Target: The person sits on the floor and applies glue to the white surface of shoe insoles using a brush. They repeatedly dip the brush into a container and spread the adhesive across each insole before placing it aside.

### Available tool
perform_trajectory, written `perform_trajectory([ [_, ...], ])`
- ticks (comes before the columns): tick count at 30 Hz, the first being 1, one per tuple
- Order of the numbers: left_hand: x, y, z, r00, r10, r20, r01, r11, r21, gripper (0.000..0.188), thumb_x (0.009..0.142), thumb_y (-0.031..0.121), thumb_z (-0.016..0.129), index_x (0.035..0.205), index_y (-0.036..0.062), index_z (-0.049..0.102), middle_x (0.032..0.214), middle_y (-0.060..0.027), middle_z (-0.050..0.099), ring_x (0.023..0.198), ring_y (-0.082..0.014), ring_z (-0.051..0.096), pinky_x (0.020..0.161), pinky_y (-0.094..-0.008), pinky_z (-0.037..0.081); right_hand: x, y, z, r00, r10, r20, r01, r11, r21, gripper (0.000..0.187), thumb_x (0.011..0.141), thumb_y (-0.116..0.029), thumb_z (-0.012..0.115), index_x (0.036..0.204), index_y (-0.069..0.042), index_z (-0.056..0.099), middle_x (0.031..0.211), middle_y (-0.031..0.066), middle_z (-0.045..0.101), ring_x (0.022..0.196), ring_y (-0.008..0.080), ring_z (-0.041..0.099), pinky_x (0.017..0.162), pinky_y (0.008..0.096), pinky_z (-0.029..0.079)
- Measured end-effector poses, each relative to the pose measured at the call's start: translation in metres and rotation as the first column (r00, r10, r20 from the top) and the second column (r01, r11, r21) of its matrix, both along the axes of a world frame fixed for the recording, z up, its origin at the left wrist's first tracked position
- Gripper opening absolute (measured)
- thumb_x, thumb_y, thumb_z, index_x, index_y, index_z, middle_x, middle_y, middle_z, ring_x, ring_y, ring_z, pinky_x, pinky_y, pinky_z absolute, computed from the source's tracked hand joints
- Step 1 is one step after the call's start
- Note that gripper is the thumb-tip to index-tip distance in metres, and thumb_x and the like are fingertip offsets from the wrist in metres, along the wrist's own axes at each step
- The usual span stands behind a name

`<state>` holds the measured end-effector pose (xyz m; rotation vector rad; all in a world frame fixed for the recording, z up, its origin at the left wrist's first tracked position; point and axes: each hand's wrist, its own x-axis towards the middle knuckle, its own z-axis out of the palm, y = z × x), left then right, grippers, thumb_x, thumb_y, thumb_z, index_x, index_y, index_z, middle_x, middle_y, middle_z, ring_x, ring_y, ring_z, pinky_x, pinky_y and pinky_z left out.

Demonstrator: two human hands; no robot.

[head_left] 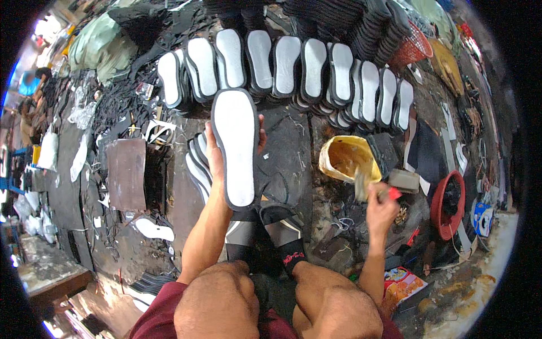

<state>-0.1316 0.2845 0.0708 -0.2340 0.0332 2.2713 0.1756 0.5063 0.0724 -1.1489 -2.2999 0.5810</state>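
Observation:
My left hand (214,151) grips a shoe sole (237,147) from beneath, its fingers wrapped round both edges. The sole has a white top face and a dark rim, and it is held up in front of my shins. In my right hand (381,212) is a brush with a red handle (392,194); its pale bristles (362,185) are blurred by motion. They are at the near right edge of a yellow glue pot (342,158), whose inside is crusted. Partly behind my left hand lies a stack of similar soles (197,164).
A curved row of stacked white-topped soles (287,65) stands across the far side. A brown board (126,174) lies at left. To the right are a grey block (404,179), a red basin (449,204) and a red basket (412,45). Dark scraps cover the floor.

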Motion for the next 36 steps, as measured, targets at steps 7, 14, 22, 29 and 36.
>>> perform_trajectory([
  [7, 0.01, -0.011, 0.003, 0.954, -0.105, -0.28, 0.085, 0.993, -0.082, 0.087, 0.092, 0.069, 0.048, 0.148, 0.0038, 0.04, 0.131, -0.0283, 0.057, 0.116, -0.0404, 0.06, 0.098, -0.049, 0.051, 0.05, 0.011, 0.029, 0.944, -0.274, 0.185, 0.258, 0.96, 0.106, 0.023, 0.094, -0.021, 0.068, 0.092, 0.002, 0.07, 0.09, 0.0142, 0.073, 0.081, 0.024, 0.071, 0.072, 0.0434, 0.054],
  [14, 0.023, 0.003, -0.001, 0.92, -0.289, -0.266, 0.255, 0.954, -0.155, 0.085, 0.089, 0.074, 0.049, 0.142, 0.0077, 0.049, 0.121, -0.0221, 0.065, 0.105, -0.034, 0.067, 0.086, -0.0432, 0.058, -0.027, 0.045, 0.108, 0.692, -0.084, -0.717, -0.234, 0.914, -0.333, 0.033, 0.091, -0.013, 0.071, 0.12, -0.004, 0.059, 0.111, 0.0077, 0.067, 0.096, 0.0171, 0.065, 0.081, 0.0299, 0.056],
  [22, 0.031, 0.015, 0.014, 0.98, -0.179, -0.087, 0.123, 0.887, -0.444, 0.079, 0.092, 0.072, 0.046, 0.132, 0.0043, 0.058, 0.108, -0.0171, 0.07, 0.088, -0.0266, 0.071, 0.073, -0.0381, 0.06, -0.173, -0.093, 0.062, 0.621, 0.567, -0.541, -0.771, 0.565, -0.294, 0.038, 0.084, -0.008, 0.08, 0.115, 0.002, 0.06, 0.106, 0.0115, 0.071, 0.094, 0.0181, 0.071, 0.073, 0.0295, 0.059],
  [29, 0.018, 0.01, 0.007, 0.996, -0.05, -0.076, 0.027, 0.96, -0.28, 0.074, 0.093, 0.069, 0.048, 0.122, 0.0023, 0.062, 0.105, -0.0155, 0.071, 0.082, -0.0269, 0.071, 0.071, -0.0408, 0.059, -0.211, -0.089, 0.055, 0.601, 0.692, -0.401, -0.735, 0.675, 0.063, 0.028, 0.084, -0.011, 0.079, 0.106, 0.0, 0.065, 0.103, 0.0149, 0.071, 0.09, 0.0221, 0.072, 0.071, 0.0325, 0.058],
  [36, -0.021, -0.034, -0.051, 0.981, -0.005, -0.193, -0.095, 0.86, -0.502, 0.072, 0.089, 0.071, 0.052, 0.11, 0.004, 0.065, 0.088, -0.0138, 0.07, 0.071, -0.0237, 0.068, 0.064, -0.0363, 0.059, -0.152, -0.155, 0.05, 0.229, 0.875, -0.427, -0.938, 0.316, 0.145, 0.022, 0.081, -0.01, 0.077, 0.102, -0.008, 0.069, 0.094, 0.0101, 0.07, 0.083, 0.028, 0.07, 0.073, 0.0383, 0.058],
])
